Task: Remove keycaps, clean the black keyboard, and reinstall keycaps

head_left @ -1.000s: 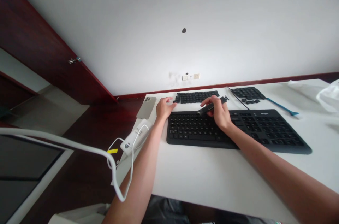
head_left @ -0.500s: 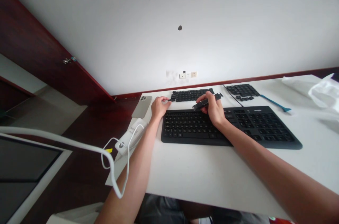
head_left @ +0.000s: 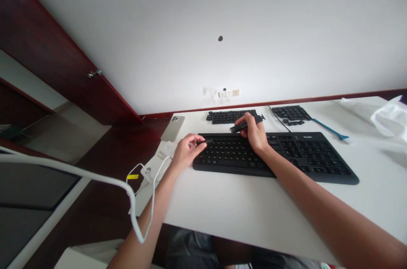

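Note:
Over the left end of a black keyboard [head_left: 235,170], my left hand [head_left: 187,150] pinches a small dark piece, apparently a black keycap [head_left: 208,141], between thumb and fingers. My right hand [head_left: 254,133] is wrapped round a slim black tool [head_left: 238,128] with small projections at its far end; it hovers above the keyboard's upper middle. Behind the keyboard lies a block of loose black keycaps [head_left: 227,116] in rows, partly hidden by my right hand. A second group of keycaps [head_left: 291,113] sits further right.
A blue brush-like tool [head_left: 330,129] lies right of the keycaps, near white crumpled wrapping [head_left: 384,114]. A phone [head_left: 173,128] and a white power strip [head_left: 159,161] are along the table's left edge. A white cable [head_left: 95,178] loops across the lower left, over my left forearm.
My left hand has come back from the keycap rows toward me, over the keyboard's left end, carrying the dark piece. My right hand keeps the tool in nearly the same place.

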`<state>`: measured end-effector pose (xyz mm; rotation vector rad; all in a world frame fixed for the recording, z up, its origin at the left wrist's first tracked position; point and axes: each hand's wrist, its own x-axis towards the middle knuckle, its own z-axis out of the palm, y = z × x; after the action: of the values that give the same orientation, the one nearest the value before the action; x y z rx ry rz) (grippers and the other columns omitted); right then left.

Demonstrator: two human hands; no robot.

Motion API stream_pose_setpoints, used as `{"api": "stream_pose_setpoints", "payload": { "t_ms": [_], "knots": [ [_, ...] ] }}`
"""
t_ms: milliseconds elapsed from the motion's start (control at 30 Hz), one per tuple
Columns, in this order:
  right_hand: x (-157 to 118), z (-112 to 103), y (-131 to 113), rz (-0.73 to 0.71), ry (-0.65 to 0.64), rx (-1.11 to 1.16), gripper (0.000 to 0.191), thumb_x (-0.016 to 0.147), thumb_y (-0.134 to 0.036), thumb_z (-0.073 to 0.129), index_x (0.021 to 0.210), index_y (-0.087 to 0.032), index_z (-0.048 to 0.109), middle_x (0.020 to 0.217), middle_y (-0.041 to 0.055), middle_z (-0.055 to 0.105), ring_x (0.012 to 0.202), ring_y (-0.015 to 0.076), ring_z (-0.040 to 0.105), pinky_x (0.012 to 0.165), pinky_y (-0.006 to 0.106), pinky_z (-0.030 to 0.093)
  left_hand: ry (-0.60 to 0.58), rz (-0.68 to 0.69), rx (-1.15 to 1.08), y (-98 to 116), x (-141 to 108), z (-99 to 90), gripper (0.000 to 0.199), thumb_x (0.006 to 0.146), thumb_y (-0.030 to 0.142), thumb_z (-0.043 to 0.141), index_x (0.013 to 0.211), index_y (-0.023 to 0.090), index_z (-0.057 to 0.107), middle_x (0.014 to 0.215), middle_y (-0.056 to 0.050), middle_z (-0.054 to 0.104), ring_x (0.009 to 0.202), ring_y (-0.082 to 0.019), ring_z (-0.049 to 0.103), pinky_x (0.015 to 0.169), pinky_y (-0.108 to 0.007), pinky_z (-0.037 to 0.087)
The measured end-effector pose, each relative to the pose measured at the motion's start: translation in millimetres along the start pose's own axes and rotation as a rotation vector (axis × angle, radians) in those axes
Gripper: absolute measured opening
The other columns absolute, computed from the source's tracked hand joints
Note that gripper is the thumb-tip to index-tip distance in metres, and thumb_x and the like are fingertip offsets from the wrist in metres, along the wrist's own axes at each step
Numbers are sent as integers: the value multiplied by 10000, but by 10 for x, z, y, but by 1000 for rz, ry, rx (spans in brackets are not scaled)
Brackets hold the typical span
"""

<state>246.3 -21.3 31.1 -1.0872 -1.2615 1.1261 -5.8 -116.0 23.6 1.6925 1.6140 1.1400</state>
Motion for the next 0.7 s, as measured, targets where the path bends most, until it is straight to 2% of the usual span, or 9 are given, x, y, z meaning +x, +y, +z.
{"api": "stream_pose_setpoints", "payload": {
  "t_ms": [100,200,333,467,600,700],
  "knots": [
    [7,-2,26,-1,-8,-6,657,962,-720,471,700,-174,726,535,24,534,472,127,457,494,278,379,42,2,24,-71,-309,-29,187,900,350,735,1021,208,754,1052,-50,723,820,-155,593,714,-259,461],
    [23,0,70,-15,-10,-1,636,975,-690,470,711,-174,732,567,31,565,478,125,474,493,278,378,87,40,95,-124,-430,-39,145,900,282,713,1013,204,758,1001,-46,698,809,-154,583,744,-272,477],
    [42,1,115,-29,-9,4,617,976,-672,481,716,-172,731,602,40,591,488,125,496,482,273,373,105,96,175,-96,-438,-13,180,906,225,689,1070,223,761,1017,-45,676,799,-153,573,732,-273,490],
    [45,-3,121,-20,-13,-16,612,982,-661,481,728,-169,741,592,33,582,488,123,497,486,270,384,122,160,169,-34,-444,6,253,919,205,688,1159,245,758,1148,-66,684,821,-152,600,696,-266,501],
    [46,-6,120,-20,-18,-13,599,984,-653,486,730,-172,737,569,21,561,486,123,498,486,271,377,97,220,173,-26,-440,8,193,954,215,696,1121,253,784,1237,-77,724,1015,-197,691,745,-285,535],
    [62,-10,149,-27,-37,-21,597,993,-644,478,740,-173,744,526,16,537,488,134,496,493,277,372,82,238,233,-44,-425,3,164,966,215,710,1098,264,795,1201,-57,770,1111,-221,711,835,-322,565]
  ]
}}
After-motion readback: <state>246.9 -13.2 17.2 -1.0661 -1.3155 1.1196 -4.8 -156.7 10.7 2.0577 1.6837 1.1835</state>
